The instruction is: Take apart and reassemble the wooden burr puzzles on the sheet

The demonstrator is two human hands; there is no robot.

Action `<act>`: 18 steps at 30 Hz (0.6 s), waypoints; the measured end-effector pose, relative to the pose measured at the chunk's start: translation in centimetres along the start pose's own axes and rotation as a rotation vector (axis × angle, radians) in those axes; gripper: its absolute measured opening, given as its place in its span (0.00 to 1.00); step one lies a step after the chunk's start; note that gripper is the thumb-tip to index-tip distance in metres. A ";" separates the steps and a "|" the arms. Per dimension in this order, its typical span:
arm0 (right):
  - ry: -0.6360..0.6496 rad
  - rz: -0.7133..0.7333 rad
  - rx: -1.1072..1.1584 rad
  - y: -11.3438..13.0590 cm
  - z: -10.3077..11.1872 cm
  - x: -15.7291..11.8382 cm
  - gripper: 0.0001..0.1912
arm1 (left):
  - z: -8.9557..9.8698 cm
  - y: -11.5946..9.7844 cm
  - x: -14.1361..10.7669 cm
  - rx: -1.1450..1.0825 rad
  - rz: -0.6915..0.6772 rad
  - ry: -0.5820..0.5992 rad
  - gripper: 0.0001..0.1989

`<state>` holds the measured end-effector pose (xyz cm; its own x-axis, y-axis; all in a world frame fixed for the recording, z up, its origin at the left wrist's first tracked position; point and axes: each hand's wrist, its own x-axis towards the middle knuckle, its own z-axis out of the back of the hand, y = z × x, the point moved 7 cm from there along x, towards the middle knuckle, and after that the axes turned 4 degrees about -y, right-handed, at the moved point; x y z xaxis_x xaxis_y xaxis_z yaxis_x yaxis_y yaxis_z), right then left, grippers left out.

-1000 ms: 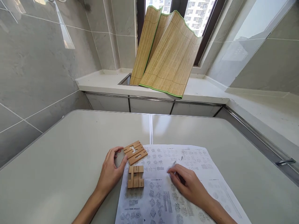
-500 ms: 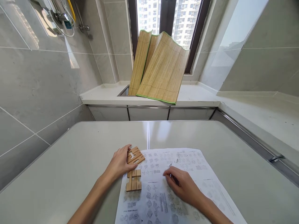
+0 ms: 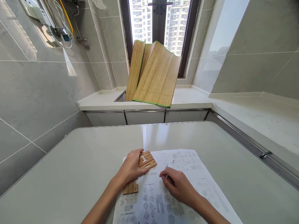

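Running down the grey tiled wall (image 3: pixel 46 93) at far left, a yellow hose (image 3: pixel 67 17) is accompanied by white cables (image 3: pixel 61 12). Below, a pale tabletop (image 3: pixel 70 168), glossy, divided by a narrow seam.

Next, one lower wooden set (image 3: pixel 130 187): grooved pieces laid side by side on the printed sheet (image 3: pixel 201 174), its far part covered by the left hand (image 3: pixel 133 166).

Left hand: back turned up, grip closed about the left side of the upper wooden set (image 3: pixel 153 163), which is spanned by the thumb at the near edge and the fingers at the far edge. Upper set: light brown, slotted, pierced by pale openings, tilted askew over the sheet's far left part.

Behind, one bamboo mat (image 3: pixel 155 77), green-edged, folded, leaned before the dark-framed window (image 3: pixel 159 28) and stood on the white ledge (image 3: pixel 187 97).

Right of the upper set, slightly apart from it, the right hand (image 3: pixel 176 183) is rested on the sheet, which is covered with small line drawings. Fingers curled, thumb drawn in under the index finger; whether the tips are pressed together cannot be told.

At far right, one metal rail (image 3: pixel 243 135), fixed below the ledge.
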<state>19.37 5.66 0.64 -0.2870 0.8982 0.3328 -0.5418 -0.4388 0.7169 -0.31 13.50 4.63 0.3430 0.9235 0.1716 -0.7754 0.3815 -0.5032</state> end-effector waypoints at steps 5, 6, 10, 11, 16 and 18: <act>-0.106 -0.016 0.020 -0.6 0.8 0.0 0.09 | -2.8 -3.3 -0.7 -0.035 -0.059 0.065 0.38; -0.133 -0.028 0.026 -0.9 1.0 0.0 0.09 | -3.2 -3.9 -1.0 -0.040 -0.066 0.077 0.39; -0.172 -0.072 0.054 -1.6 1.6 0.0 0.08 | -4.2 -4.8 -1.7 -0.041 -0.086 0.089 0.31; -0.173 -0.078 0.057 -1.6 1.6 0.0 0.08 | -4.3 -4.7 -1.8 -0.033 -0.086 0.080 0.26; -0.110 -0.061 0.068 -1.2 1.4 0.0 0.11 | -4.1 -3.9 -1.8 0.049 -0.061 -0.005 0.09; -0.023 -0.017 0.081 -0.7 0.9 -0.1 0.22 | -4.2 -3.8 -1.8 0.075 -0.062 -0.029 0.04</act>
<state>20.50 5.91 0.68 -0.2593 0.9065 0.3333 -0.4805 -0.4204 0.7697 4.27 10.23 2.71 0.3770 0.8983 0.2258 -0.7910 0.4390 -0.4262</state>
